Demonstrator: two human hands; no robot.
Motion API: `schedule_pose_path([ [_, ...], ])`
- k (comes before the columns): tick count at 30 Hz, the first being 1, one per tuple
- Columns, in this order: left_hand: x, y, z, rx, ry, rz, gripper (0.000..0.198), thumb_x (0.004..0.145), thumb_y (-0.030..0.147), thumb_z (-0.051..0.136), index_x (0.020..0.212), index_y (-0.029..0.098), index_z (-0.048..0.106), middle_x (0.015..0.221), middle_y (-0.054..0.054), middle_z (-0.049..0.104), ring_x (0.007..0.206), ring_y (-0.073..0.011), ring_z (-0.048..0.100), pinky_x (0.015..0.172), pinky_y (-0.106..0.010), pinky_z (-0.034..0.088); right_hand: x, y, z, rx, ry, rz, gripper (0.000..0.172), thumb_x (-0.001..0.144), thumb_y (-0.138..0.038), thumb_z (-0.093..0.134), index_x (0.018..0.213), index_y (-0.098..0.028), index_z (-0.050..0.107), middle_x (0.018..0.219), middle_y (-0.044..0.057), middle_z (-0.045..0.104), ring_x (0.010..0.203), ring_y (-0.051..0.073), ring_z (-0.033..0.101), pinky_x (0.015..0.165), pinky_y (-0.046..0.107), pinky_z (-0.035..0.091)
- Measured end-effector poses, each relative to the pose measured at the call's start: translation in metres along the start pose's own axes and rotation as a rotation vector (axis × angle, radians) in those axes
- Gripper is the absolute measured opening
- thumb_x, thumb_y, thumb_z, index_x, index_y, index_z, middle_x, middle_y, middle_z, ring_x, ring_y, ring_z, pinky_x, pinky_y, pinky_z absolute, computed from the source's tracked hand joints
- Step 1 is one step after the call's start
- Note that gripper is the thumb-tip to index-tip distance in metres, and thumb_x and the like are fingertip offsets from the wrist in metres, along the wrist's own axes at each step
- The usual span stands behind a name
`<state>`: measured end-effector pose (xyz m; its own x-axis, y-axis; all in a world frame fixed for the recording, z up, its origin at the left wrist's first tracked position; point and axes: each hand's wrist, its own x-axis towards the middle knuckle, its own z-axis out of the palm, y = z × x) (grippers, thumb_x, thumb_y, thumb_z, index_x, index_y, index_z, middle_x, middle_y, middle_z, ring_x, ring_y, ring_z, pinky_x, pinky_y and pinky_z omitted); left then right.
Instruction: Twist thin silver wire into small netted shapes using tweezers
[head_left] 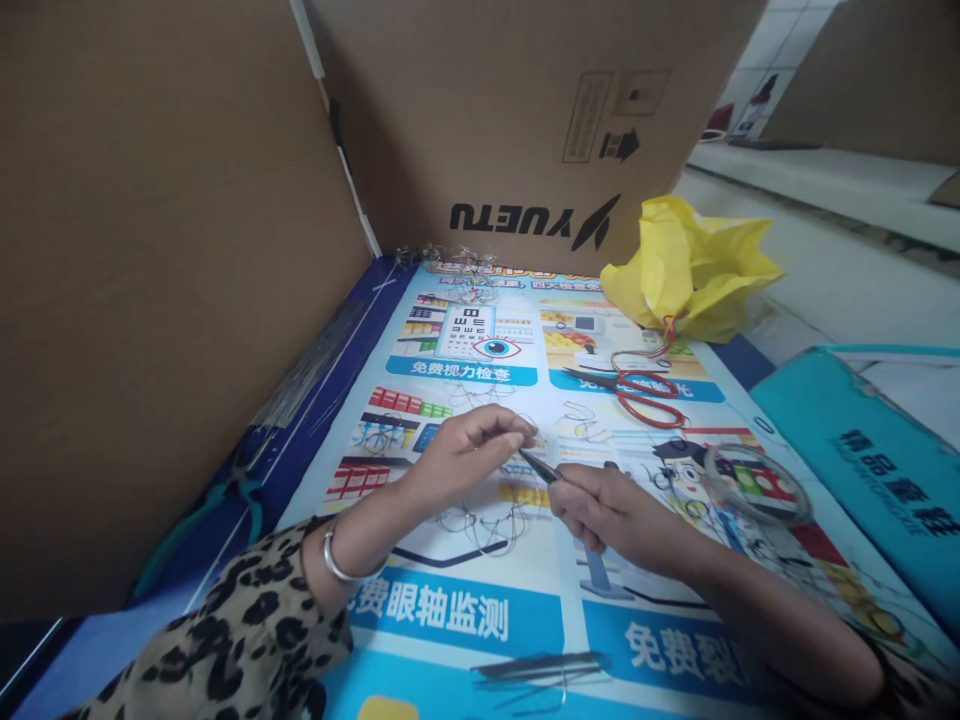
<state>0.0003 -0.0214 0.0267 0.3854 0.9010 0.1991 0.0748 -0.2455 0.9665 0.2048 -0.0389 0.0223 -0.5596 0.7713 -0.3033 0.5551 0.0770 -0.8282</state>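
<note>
My left hand point(476, 450) is closed in a pinch over the middle of the printed sheet, thumb against fingers. What it pinches is too small to make out. My right hand point(611, 510) wraps round a tapered metal tool, which looks like needle-nose pliers point(538, 466); the handles are hidden in the palm. The tip of the pliers meets my left fingertips. Below the hands lie bent thin wires point(487, 525) in loops. A bundle of straight dark wires point(540, 668) rests nearer to me. Scissors with red handles point(649, 395) lie beyond my right hand.
Cardboard panels point(517, 120) stand at the left and back. Teal-handled pliers point(240, 490) and more straight wires point(307, 370) lie at left. To the right are a roll of clear tape point(757, 485), a yellow crumpled wrapper point(682, 270) and a teal box point(862, 460). Tangled wire pieces point(450, 257) sit at the back.
</note>
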Motion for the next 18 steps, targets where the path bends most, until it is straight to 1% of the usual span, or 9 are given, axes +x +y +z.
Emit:
schedule_pose_path([
  [2, -0.002, -0.002, 0.009, -0.234, 0.015, -0.070, 0.022, 0.087, 0.027, 0.049, 0.104, 0.014, 0.054, 0.104, -0.012, 0.065, 0.095, -0.0183, 0.063, 0.083, -0.031, 0.049, -0.001, 0.000, 0.003, 0.117, -0.055, 0.005, 0.037, 0.089, -0.048, 0.031, 0.070, -0.019, 0.042, 0.058, -0.003, 0.049, 0.046, 0.008, 0.046, 0.044, 0.021, 0.037],
  [4, -0.005, -0.003, 0.016, -0.352, 0.005, -0.121, 0.028, 0.090, 0.029, 0.046, 0.113, 0.014, 0.052, 0.110, -0.014, 0.064, 0.099, -0.0196, 0.062, 0.088, -0.034, 0.048, -0.001, 0.000, 0.006, 0.177, -0.104, -0.004, 0.038, 0.089, -0.050, 0.032, 0.072, -0.019, 0.044, 0.058, -0.003, 0.049, 0.045, 0.008, 0.046, 0.043, 0.021, 0.037],
  [7, -0.008, -0.001, 0.022, -0.421, 0.007, -0.146, 0.030, 0.090, 0.032, 0.046, 0.109, 0.012, 0.057, 0.107, -0.014, 0.066, 0.100, -0.0206, 0.063, 0.091, -0.035, 0.048, -0.002, -0.001, 0.008, 0.188, -0.143, -0.010, 0.037, 0.090, -0.050, 0.031, 0.073, -0.019, 0.043, 0.058, -0.003, 0.049, 0.045, 0.008, 0.046, 0.043, 0.021, 0.037],
  [9, -0.008, 0.000, 0.023, -0.433, 0.050, -0.156, 0.029, 0.090, 0.033, 0.046, 0.103, 0.011, 0.060, 0.102, -0.013, 0.068, 0.097, -0.0206, 0.064, 0.091, -0.035, 0.049, -0.002, -0.002, 0.007, 0.062, -0.106, -0.027, 0.036, 0.090, -0.048, 0.030, 0.072, -0.019, 0.042, 0.059, -0.003, 0.049, 0.049, 0.009, 0.048, 0.046, 0.022, 0.037],
  [11, -0.008, 0.001, 0.021, -0.409, 0.106, -0.164, 0.028, 0.089, 0.033, 0.048, 0.099, 0.011, 0.062, 0.098, -0.012, 0.069, 0.094, -0.0201, 0.066, 0.089, -0.034, 0.050, -0.003, -0.002, 0.005, -0.212, 0.013, -0.083, 0.034, 0.091, -0.044, 0.031, 0.072, -0.019, 0.044, 0.063, -0.001, 0.052, 0.056, 0.011, 0.050, 0.052, 0.024, 0.037],
  [14, -0.006, 0.002, 0.017, -0.321, 0.169, -0.156, 0.025, 0.088, 0.030, 0.050, 0.096, 0.010, 0.062, 0.094, -0.011, 0.070, 0.089, -0.0183, 0.067, 0.085, -0.032, 0.052, -0.004, 0.004, -0.001, -0.677, 0.305, -0.200, 0.028, 0.091, -0.039, 0.034, 0.079, -0.019, 0.050, 0.073, 0.003, 0.057, 0.065, 0.016, 0.052, 0.057, 0.027, 0.035],
  [15, -0.005, 0.003, 0.015, -0.288, 0.177, -0.156, 0.024, 0.088, 0.030, 0.050, 0.095, 0.010, 0.062, 0.093, -0.011, 0.070, 0.088, -0.0178, 0.067, 0.084, -0.031, 0.053, -0.004, 0.006, -0.004, -0.790, 0.401, -0.243, 0.028, 0.091, -0.039, 0.035, 0.080, -0.018, 0.051, 0.074, 0.004, 0.057, 0.067, 0.017, 0.051, 0.058, 0.028, 0.035],
  [16, -0.004, 0.003, 0.014, -0.252, 0.176, -0.159, 0.024, 0.087, 0.029, 0.050, 0.095, 0.010, 0.062, 0.093, -0.011, 0.070, 0.087, -0.0173, 0.067, 0.082, -0.030, 0.053, -0.005, 0.008, -0.006, -0.878, 0.469, -0.290, 0.027, 0.090, -0.038, 0.037, 0.080, -0.018, 0.051, 0.076, 0.005, 0.057, 0.069, 0.018, 0.051, 0.059, 0.028, 0.034],
  [18, -0.003, 0.004, 0.013, -0.173, 0.154, -0.173, 0.023, 0.087, 0.027, 0.049, 0.094, 0.010, 0.063, 0.091, -0.010, 0.071, 0.085, -0.0161, 0.067, 0.080, -0.029, 0.053, -0.005, 0.010, -0.011, -0.979, 0.545, -0.377, 0.026, 0.090, -0.037, 0.040, 0.077, -0.018, 0.052, 0.075, 0.005, 0.056, 0.071, 0.019, 0.050, 0.060, 0.028, 0.034],
])
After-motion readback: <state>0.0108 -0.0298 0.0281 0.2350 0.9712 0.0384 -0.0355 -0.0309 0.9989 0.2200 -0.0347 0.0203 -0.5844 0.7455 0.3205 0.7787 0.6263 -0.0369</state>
